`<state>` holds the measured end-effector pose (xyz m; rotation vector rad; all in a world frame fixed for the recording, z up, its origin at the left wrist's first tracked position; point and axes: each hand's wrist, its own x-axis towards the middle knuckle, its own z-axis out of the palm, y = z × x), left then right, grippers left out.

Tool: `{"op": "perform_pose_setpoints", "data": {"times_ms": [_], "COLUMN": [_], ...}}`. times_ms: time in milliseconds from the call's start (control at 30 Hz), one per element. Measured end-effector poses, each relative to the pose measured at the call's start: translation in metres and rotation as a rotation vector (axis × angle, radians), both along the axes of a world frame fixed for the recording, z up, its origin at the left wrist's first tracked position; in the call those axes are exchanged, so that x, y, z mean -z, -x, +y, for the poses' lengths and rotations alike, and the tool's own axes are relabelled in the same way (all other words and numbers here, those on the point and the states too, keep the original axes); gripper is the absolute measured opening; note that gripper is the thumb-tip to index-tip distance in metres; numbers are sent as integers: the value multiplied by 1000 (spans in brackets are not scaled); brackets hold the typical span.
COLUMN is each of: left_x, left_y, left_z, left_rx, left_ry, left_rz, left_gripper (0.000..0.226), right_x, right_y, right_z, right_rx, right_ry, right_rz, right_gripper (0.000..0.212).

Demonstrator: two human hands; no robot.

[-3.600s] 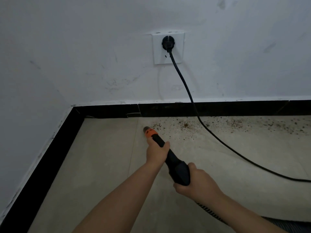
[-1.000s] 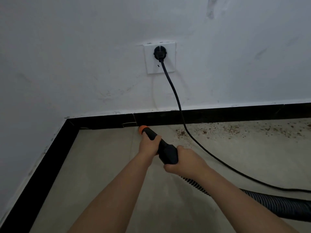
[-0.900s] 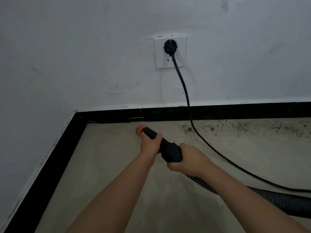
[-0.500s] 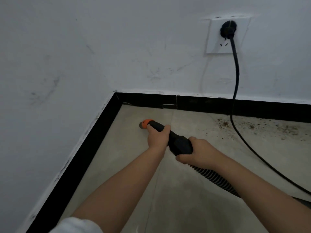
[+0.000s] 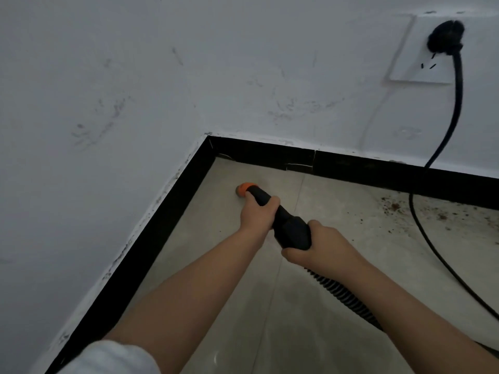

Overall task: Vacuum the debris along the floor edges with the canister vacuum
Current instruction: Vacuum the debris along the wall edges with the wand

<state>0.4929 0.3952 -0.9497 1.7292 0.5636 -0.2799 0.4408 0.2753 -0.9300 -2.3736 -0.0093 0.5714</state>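
Note:
The black vacuum nozzle (image 5: 290, 225) has an orange tip (image 5: 243, 188) that points down at the grey floor tile near the room corner. My left hand (image 5: 258, 215) grips the thin front part of the nozzle just behind the tip. My right hand (image 5: 314, 245) grips the thick rear handle, where the ribbed black hose (image 5: 344, 294) leaves toward the lower right. Brown debris (image 5: 442, 215) lies scattered on the floor along the black baseboard at the right. The canister itself is out of view.
A black baseboard (image 5: 378, 171) runs along both white walls and meets in the corner (image 5: 213, 149). A black power cord (image 5: 432, 244) hangs from a plug in the white wall socket (image 5: 429, 49) and crosses the floor at the right.
The nozzle tip has moved left, away from the debris and toward the corner. The view has swung left and closer, so the socket sits at the upper right. Both hands keep their grip.

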Motion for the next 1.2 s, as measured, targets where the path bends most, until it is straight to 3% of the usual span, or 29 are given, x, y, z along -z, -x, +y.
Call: {"op": "perform_pose_setpoints", "data": {"times_ms": [333, 600, 867, 1067, 1200], "left_x": [8, -3, -18, -21, -20], "left_y": [-21, 19, 55, 76, 89], "left_z": [11, 6, -16, -30, -43], "left_rx": [55, -276, -374, -367, -238], "left_ry": [-78, 34, 159, 129, 86], "left_rz": [0, 15, 73, 110, 126], "left_gripper": [76, 70, 69, 70, 68], "right_x": [25, 9, -20, -28, -25], "right_y": [-18, -20, 0, 22, 55], "right_z": [14, 4, -24, -37, -49], "right_rx": [73, -202, -360, -373, -299], "right_ry": [-81, -43, 12, 59, 84], "right_rz": [8, 75, 89, 91, 49], "right_gripper": [34, 34, 29, 31, 36]}}
